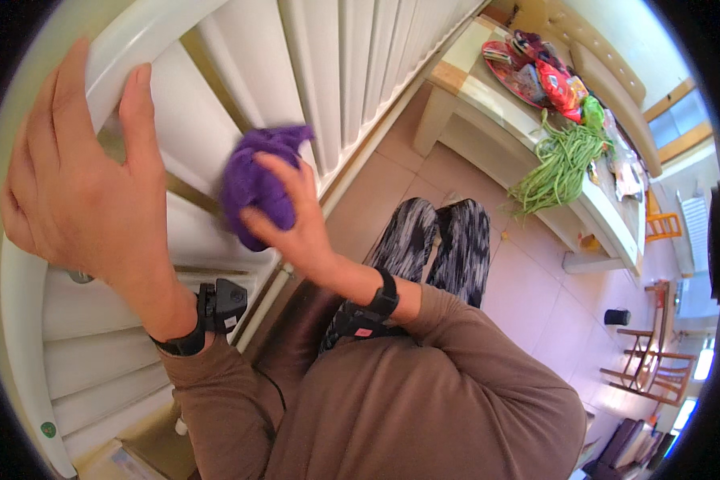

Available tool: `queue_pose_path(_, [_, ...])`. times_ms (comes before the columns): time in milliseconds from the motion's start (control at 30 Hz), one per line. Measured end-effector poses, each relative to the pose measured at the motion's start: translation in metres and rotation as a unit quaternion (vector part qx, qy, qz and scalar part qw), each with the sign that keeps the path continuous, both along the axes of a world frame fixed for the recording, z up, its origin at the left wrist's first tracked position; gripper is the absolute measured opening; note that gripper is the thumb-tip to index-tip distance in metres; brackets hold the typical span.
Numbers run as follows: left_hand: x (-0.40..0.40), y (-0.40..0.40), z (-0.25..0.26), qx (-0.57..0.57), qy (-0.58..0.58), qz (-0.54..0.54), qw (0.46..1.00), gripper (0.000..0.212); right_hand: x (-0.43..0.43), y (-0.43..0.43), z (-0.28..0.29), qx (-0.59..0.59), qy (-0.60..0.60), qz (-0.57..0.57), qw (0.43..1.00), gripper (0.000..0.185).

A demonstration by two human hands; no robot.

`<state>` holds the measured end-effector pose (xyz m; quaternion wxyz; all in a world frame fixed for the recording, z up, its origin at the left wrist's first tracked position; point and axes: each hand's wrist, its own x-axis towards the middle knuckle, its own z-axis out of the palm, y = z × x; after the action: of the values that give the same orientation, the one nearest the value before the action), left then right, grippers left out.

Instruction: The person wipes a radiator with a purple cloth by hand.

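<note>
A white column radiator stretches along the wall beside me. My left hand grips its curved white top rail, with the fingers over the far side and the thumb on the near side. Lower down, my right hand clutches a crumpled purple cloth against the front of the radiator columns. The fingers are spread over the cloth, and both are slightly blurred. Part of the radiator behind the cloth and hands is hidden.
A low table bears green long beans, a red tray and several packages. Below the radiator runs a pale pipe. Wooden chairs and a small black bin stand on the tiled floor.
</note>
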<state>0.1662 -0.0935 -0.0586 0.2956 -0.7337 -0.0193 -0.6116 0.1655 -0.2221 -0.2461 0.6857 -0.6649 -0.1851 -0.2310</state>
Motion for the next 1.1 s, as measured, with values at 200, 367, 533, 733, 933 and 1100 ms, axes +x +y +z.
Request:
queue_pose_path(200, [-0.008, -0.01, 0.004, -0.023, 0.098, -0.112, 0.989, 0.041, 0.03, -0.004, -0.001, -0.073, -0.262, -0.076, 0.959, 0.048])
queue_pose_path(367, [-0.015, -0.004, 0.009, 0.004, 0.079, -0.072, 0.994, 0.047, 0.009, 0.001, -0.133, -0.182, -0.147, -0.05, 0.971, 0.039])
queue_pose_path(533, [-0.007, 0.006, 0.006, 0.023, 0.07, -0.079, 0.994, 0.049, -0.008, -0.014, -0.184, -0.266, 0.107, -0.02, 0.958, 0.053])
queue_pose_path(733, [-0.009, 0.005, 0.003, 0.02, 0.082, -0.024, 0.996, 0.052, 0.014, -0.009, -0.061, -0.171, -0.064, -0.076, 0.98, 0.052])
queue_pose_path(933, [-0.004, -0.004, 0.0, -0.023, 0.071, -0.092, 0.993, 0.059, 0.04, 0.013, 0.094, 0.012, -0.291, -0.117, 0.95, 0.052])
queue_pose_path(1100, [-0.004, -0.011, -0.005, -0.02, 0.096, -0.099, 0.99, 0.063, 0.042, 0.012, 0.048, -0.012, -0.301, -0.123, 0.946, 0.044])
